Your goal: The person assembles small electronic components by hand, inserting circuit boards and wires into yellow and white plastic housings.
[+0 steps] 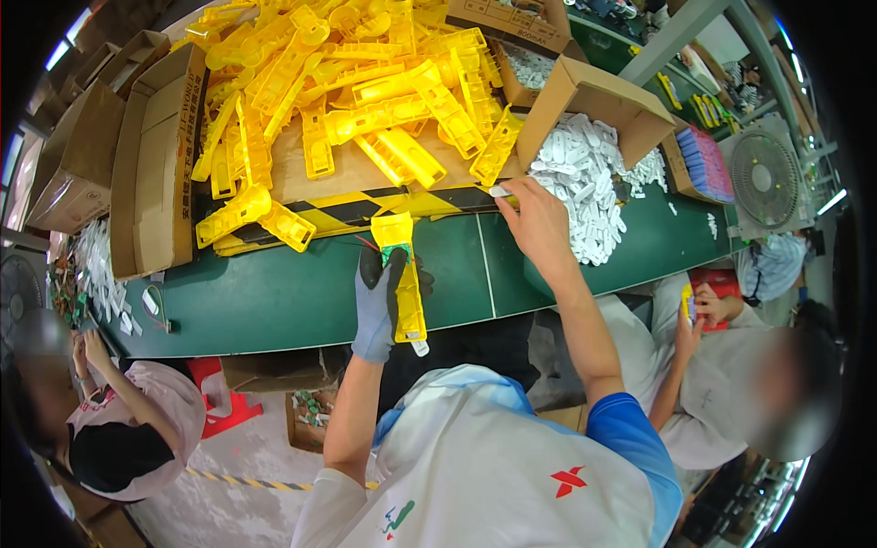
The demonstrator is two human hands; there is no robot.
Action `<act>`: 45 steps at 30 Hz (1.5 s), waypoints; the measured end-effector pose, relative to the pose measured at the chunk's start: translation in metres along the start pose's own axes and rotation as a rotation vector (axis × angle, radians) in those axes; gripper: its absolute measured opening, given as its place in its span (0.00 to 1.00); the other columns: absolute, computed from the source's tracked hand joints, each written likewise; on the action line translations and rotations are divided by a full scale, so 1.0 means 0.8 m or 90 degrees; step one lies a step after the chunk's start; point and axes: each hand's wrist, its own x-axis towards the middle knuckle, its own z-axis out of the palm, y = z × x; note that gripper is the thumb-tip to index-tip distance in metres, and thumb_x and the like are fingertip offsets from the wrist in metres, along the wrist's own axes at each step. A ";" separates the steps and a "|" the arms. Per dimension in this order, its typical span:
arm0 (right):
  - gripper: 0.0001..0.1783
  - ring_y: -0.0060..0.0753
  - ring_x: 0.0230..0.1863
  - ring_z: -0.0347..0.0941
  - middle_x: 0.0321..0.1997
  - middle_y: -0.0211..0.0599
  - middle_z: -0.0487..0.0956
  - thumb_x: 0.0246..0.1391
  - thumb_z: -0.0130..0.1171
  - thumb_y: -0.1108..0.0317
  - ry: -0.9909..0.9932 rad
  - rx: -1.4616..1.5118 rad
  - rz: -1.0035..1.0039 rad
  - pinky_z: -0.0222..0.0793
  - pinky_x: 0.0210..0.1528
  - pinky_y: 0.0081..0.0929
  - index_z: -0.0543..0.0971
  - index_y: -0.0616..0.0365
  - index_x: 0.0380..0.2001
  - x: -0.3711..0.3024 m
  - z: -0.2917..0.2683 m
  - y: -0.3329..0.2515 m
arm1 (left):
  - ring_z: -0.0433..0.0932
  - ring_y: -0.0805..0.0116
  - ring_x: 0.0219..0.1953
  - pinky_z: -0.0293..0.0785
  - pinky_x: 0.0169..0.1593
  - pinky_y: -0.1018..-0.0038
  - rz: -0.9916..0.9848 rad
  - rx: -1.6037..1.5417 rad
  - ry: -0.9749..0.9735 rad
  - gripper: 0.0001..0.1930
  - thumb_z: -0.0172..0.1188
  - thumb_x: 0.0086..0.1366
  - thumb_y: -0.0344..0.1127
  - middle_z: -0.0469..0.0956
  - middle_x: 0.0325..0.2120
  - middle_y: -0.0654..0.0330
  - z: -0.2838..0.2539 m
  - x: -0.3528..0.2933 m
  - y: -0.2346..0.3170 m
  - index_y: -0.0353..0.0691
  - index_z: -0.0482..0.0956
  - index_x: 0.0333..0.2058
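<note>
The reference landmark is the green worktable.

Left hand: gloved in grey, positioned over the near half of the worktable. It is closed around a yellow plastic housing, gripping it at mid-length. The housing stands roughly lengthwise toward the person, its wider end toward the far side of the worktable and a small white tip at its near end. Thin red wires show at the housing's far end.

Right hand: bare, extended to the far right part of the worktable. The fingertips pinch a small white part at the edge of a heap of white plastic parts. This heap spills from an open cardboard box onto the worktable.

On the far side of the worktable, a large pile of yellow housings rests on cardboard sheeting, bordered by a black-and-yellow striped strip. Flattened cardboard boxes stand at the far left end of the worktable.
</note>
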 end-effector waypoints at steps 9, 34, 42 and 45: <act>0.10 0.35 0.33 0.79 0.36 0.36 0.81 0.52 0.67 0.68 0.071 0.109 -0.260 0.76 0.36 0.29 0.79 0.60 0.36 -0.007 0.025 0.016 | 0.79 0.64 0.25 0.77 0.27 0.71 0.013 -0.106 -0.018 0.15 0.57 0.69 0.37 0.75 0.30 0.55 0.003 0.000 0.001 0.41 0.66 0.49; 0.07 0.16 0.24 0.63 0.23 0.27 0.73 0.58 0.61 0.69 -0.177 0.607 -0.024 0.59 0.29 0.17 0.79 0.60 0.36 -0.051 0.039 -0.095 | 0.78 0.71 0.30 0.79 0.32 0.75 0.113 -0.006 -0.010 0.17 0.53 0.71 0.35 0.76 0.39 0.58 0.002 -0.013 -0.003 0.42 0.65 0.56; 0.06 0.24 0.24 0.68 0.24 0.34 0.74 0.58 0.60 0.71 -0.127 0.565 -0.131 0.64 0.30 0.21 0.76 0.63 0.32 -0.047 0.049 -0.107 | 0.79 0.69 0.24 0.79 0.26 0.73 0.035 -0.090 -0.068 0.13 0.54 0.71 0.39 0.75 0.32 0.59 -0.006 -0.011 -0.004 0.41 0.67 0.48; 0.06 0.30 0.26 0.70 0.26 0.38 0.75 0.60 0.58 0.71 -0.135 0.546 -0.148 0.66 0.31 0.22 0.74 0.62 0.32 -0.047 0.053 -0.106 | 0.79 0.69 0.24 0.78 0.25 0.74 0.034 -0.074 -0.069 0.12 0.55 0.71 0.38 0.75 0.32 0.59 -0.006 -0.011 -0.003 0.41 0.67 0.47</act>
